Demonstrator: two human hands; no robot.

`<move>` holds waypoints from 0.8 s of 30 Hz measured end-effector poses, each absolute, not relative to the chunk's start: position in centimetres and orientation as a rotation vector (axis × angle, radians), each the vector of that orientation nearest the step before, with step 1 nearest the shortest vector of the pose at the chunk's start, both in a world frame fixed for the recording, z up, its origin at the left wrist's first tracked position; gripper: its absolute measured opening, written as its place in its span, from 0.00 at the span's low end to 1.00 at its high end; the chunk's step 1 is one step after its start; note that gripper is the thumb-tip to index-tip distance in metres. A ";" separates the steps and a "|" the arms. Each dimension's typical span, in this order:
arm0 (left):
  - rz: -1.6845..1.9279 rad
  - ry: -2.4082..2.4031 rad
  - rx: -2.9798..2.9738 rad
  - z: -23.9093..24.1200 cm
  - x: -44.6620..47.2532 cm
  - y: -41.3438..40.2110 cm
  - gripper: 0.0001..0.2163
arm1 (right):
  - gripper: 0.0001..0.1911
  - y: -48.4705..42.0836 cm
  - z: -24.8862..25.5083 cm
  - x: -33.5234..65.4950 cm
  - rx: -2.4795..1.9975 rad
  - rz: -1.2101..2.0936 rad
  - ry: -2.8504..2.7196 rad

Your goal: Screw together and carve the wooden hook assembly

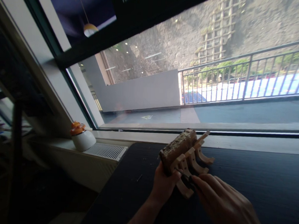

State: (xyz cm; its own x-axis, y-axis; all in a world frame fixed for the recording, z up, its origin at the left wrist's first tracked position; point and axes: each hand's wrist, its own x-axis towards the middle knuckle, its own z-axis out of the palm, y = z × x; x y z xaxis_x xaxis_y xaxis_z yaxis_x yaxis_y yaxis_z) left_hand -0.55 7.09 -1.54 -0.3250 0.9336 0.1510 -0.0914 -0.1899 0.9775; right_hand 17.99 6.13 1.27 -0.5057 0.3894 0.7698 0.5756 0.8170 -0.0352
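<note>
A wooden model (184, 155) is held just above the dark, matte bench (262, 181), toward its far edge below the window. It is clamped from beneath in the left hand (163, 186). A thin dark tool (184, 175) is pinched in the fingers of the right hand (222, 202) and laid against the model's lower pieces. Nothing is seen between the hands and the model.

On the sill to the left, a round white pot (83, 139) with an orange top is set beside a slatted white vent grille (105, 151). A metal railing (244, 77) is seen beyond the glass.

The model is made of a rough, crumbly brown block above a row of smooth, pale, hook-shaped ribs. The tool's tip is lost among the ribs. The right wrist is cut off at the lower edge, and the room's left side is too dark to make out.
</note>
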 end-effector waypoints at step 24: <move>1.669 1.218 1.161 -2.4 -0.7 7.3 0.21 | 0.14 5.8 1.2 17.3 -0.741 0.001 -2.134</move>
